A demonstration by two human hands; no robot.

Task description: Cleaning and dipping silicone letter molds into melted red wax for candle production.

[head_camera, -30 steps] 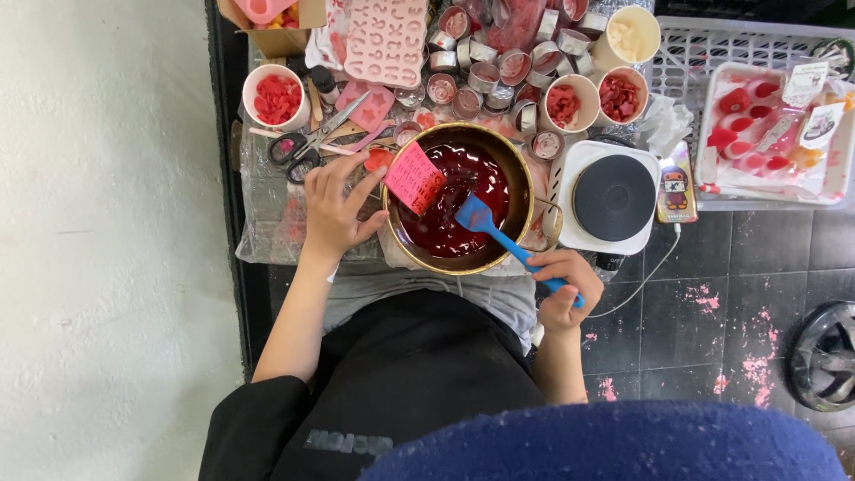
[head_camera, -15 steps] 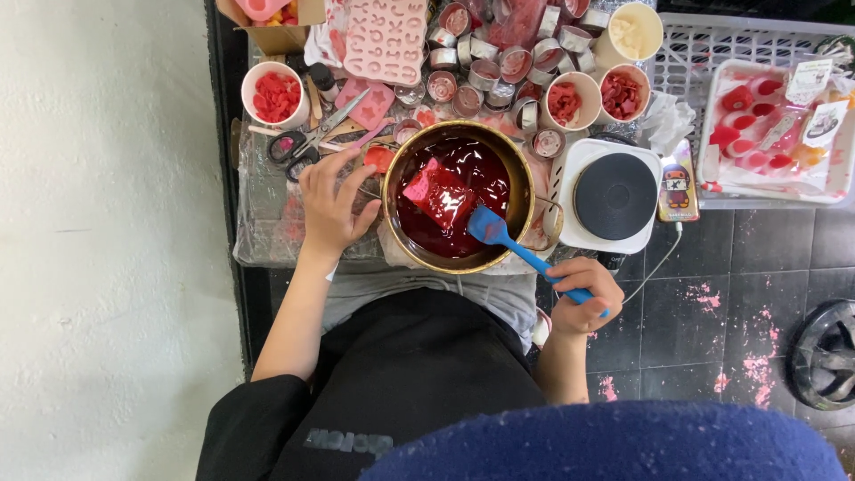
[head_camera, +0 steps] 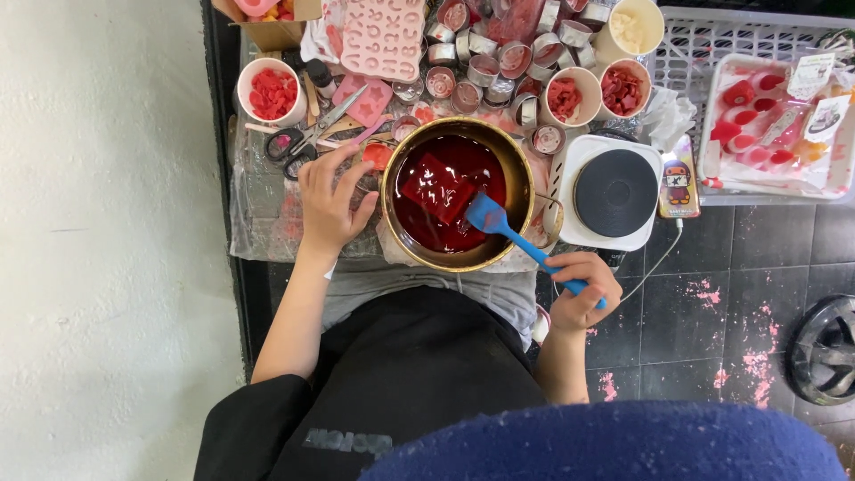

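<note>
A gold-coloured pot (head_camera: pixel 522 183) holds dark red liquid with a square red block (head_camera: pixel 436 185) floating in it. My right hand (head_camera: pixel 577 288) grips the handle of a blue spatula (head_camera: pixel 503 230), whose blade rests in the liquid beside the block. My left hand (head_camera: pixel 329 198) lies on the foil-covered table just left of the pot, fingers spread and touching the rim's side, holding nothing.
A small white electric hotplate (head_camera: pixel 614 191) stands right of the pot. Behind it are several cups of red pieces (head_camera: pixel 272 91), small metal tins (head_camera: pixel 485 67), a pink letter mould (head_camera: pixel 383 37), scissors (head_camera: pixel 307 134) and a white tray (head_camera: pixel 775 125) on a grey crate.
The pink block has sunk into the red liquid and turned dark red. The spatula has shifted slightly right of it, and my left hand has let go and settled beside the pot.
</note>
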